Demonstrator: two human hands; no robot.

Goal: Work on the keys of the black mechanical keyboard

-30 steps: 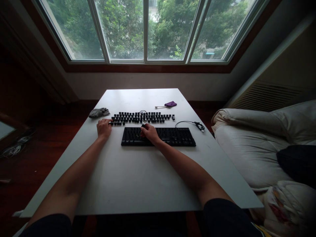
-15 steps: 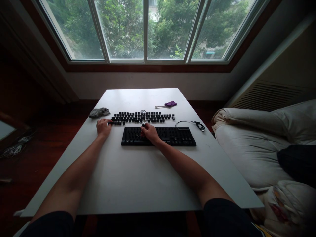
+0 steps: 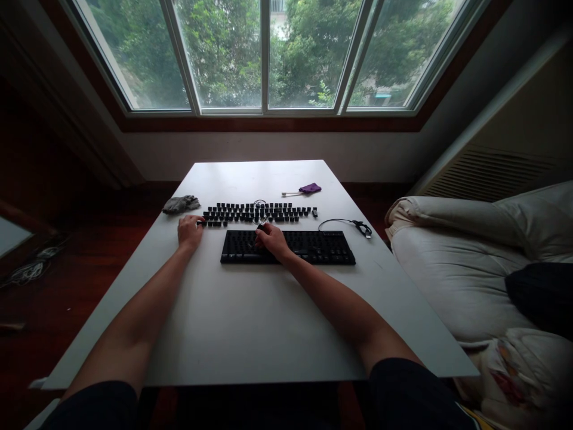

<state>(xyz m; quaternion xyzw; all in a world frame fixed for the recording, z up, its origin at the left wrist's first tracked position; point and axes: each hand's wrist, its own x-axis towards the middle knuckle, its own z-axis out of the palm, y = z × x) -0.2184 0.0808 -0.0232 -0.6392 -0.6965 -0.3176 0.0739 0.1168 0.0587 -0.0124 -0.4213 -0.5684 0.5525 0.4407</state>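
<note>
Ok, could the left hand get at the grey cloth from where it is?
Probably yes: the left hand is at the left end of the loose keys, the grey cloth lies just beyond it, and nothing visible stands between them.

A flat white table (image 3: 250, 322) is carrying a black oblong keyboard (image 3: 317, 246) and rows of small black keycaps (image 3: 249, 218); a crumpled grey cloth (image 3: 181, 204) is lying near the left edge.

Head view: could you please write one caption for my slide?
Left hand at loose black keycaps, right hand over a keyboard, white table beneath.
</note>
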